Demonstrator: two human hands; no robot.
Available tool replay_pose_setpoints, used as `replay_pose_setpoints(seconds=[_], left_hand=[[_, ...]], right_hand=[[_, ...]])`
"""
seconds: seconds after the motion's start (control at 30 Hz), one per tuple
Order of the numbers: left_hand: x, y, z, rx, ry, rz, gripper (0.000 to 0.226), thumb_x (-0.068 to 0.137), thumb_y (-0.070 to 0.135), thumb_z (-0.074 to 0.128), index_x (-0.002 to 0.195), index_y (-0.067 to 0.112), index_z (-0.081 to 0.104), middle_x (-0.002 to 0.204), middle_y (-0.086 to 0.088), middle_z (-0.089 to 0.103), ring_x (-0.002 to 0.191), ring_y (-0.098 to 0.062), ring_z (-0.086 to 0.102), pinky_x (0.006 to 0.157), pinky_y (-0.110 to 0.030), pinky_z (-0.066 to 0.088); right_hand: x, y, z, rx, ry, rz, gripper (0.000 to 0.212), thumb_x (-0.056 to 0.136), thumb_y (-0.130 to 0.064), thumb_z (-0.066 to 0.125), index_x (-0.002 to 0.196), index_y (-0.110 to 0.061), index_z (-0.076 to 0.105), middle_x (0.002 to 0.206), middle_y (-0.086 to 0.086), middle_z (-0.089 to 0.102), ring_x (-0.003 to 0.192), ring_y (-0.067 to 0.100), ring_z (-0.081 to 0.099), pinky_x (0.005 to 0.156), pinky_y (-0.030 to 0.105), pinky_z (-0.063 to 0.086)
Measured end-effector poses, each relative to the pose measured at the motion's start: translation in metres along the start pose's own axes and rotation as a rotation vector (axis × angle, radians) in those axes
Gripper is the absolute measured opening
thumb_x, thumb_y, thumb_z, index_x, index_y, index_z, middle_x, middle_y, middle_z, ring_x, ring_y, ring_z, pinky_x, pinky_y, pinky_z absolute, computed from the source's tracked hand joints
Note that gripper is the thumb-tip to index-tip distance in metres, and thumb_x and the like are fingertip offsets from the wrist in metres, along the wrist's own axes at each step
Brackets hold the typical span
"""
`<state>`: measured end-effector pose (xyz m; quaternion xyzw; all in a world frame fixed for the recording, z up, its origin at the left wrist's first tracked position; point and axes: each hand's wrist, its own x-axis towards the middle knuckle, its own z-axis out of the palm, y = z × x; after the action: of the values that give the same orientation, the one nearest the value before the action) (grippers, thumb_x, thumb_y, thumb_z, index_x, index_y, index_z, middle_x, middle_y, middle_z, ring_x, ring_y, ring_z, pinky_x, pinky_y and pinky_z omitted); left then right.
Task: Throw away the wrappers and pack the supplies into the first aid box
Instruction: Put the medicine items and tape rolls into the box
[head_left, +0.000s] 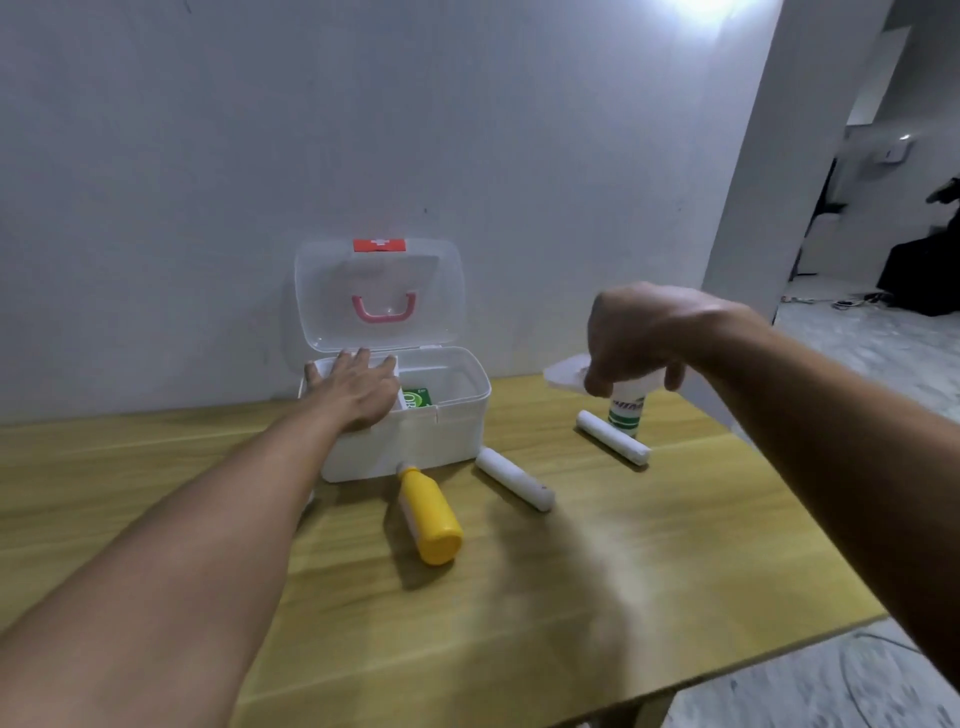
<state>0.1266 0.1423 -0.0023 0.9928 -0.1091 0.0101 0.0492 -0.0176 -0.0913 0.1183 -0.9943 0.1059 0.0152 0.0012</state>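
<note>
Two hands out: we're resting our left hand (358, 392), fingers spread flat, on the open box (457, 415); right hand (639, 338) is pinching a wrapper (563, 375) over the table (571, 571).

My right hand (636, 338) hides the green-and-white tube's (627, 413) top; the thin white thing (566, 371) at my fingertips is blurred — unreadable.

White first aid box (415, 441), yellow bottle (428, 514), green-and-white striped tube (626, 415).

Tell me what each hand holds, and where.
Right hand: fingers grip the green-and-white bottle at its top. Left hand lies flat on the first aid box, holding nothing.
</note>
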Motion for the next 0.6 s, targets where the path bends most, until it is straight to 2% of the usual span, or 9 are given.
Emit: replay_pose_setpoints(seconds=[0.07, 0.17, 0.27, 0.37, 0.5, 0.6], left_hand=[[0.001, 0.0, 0.001, -0.016, 0.007, 0.0, 0.055, 0.1, 0.034, 0.013, 0.154, 0.025, 0.011, 0.165, -0.007, -0.001, 0.151, -0.026, -0.003, 0.117, -0.062, -0.002], [0.004, -0.002, 0.003, -0.053, 0.013, 0.006, 0.055, 0.1, 0.031, 0.011, 0.154, 0.023, 0.012, 0.164, -0.009, -0.001, 0.151, -0.027, -0.004, 0.118, -0.061, -0.001], [0.006, -0.004, 0.005, -0.073, 0.019, 0.015, 0.055, 0.099, 0.03, 0.011, 0.153, 0.023, 0.016, 0.164, -0.011, 0.001, 0.151, -0.029, -0.003, 0.117, -0.062, 0.0], [0.008, -0.003, 0.006, -0.083, 0.045, 0.016, 0.053, 0.097, 0.031, 0.013, 0.145, 0.018, 0.031, 0.163, -0.014, 0.008, 0.15, -0.031, 0.005, 0.116, -0.064, 0.005], [0.006, -0.004, 0.006, -0.097, 0.042, 0.014, 0.056, 0.1, 0.036, 0.015, 0.153, 0.02, 0.019, 0.164, -0.011, 0.002, 0.151, -0.029, 0.0, 0.117, -0.06, 0.001], [0.005, -0.004, 0.006, -0.117, 0.045, 0.021, 0.055, 0.099, 0.035, 0.017, 0.153, 0.024, 0.017, 0.164, -0.01, 0.0, 0.151, -0.028, -0.003, 0.118, -0.059, -0.002]], right_hand=[[0.019, -0.022, 0.003, -0.017, 0.106, -0.125, 0.023, 0.075, -0.014, 0.071, 0.097, -0.009, 0.071, 0.086, 0.012, 0.071, 0.067, 0.03, 0.069, 0.059, 0.041, 0.063], [0.055, -0.052, 0.022, -0.037, 0.202, -0.306, 0.023, 0.083, -0.021, 0.062, 0.102, -0.012, 0.071, 0.1, 0.009, 0.072, 0.084, 0.029, 0.068, 0.075, 0.038, 0.06], [0.084, -0.08, 0.043, -0.012, 0.188, -0.406, 0.027, 0.087, -0.024, 0.061, 0.109, -0.009, 0.069, 0.107, 0.013, 0.07, 0.093, 0.031, 0.065, 0.079, 0.034, 0.056], [0.102, -0.103, 0.059, -0.012, 0.155, -0.44, 0.03, 0.088, -0.016, 0.06, 0.116, -0.005, 0.065, 0.111, 0.016, 0.068, 0.096, 0.032, 0.064, 0.082, 0.036, 0.056], [0.122, -0.122, 0.077, 0.051, 0.087, -0.464, 0.041, 0.084, -0.006, 0.062, 0.124, -0.006, 0.058, 0.122, 0.013, 0.063, 0.104, 0.03, 0.062, 0.089, 0.036, 0.054], [0.131, -0.129, 0.09, 0.097, 0.039, -0.492, 0.052, 0.078, -0.01, 0.075, 0.127, -0.008, 0.057, 0.124, 0.011, 0.062, 0.108, 0.029, 0.06, 0.093, 0.035, 0.051]])
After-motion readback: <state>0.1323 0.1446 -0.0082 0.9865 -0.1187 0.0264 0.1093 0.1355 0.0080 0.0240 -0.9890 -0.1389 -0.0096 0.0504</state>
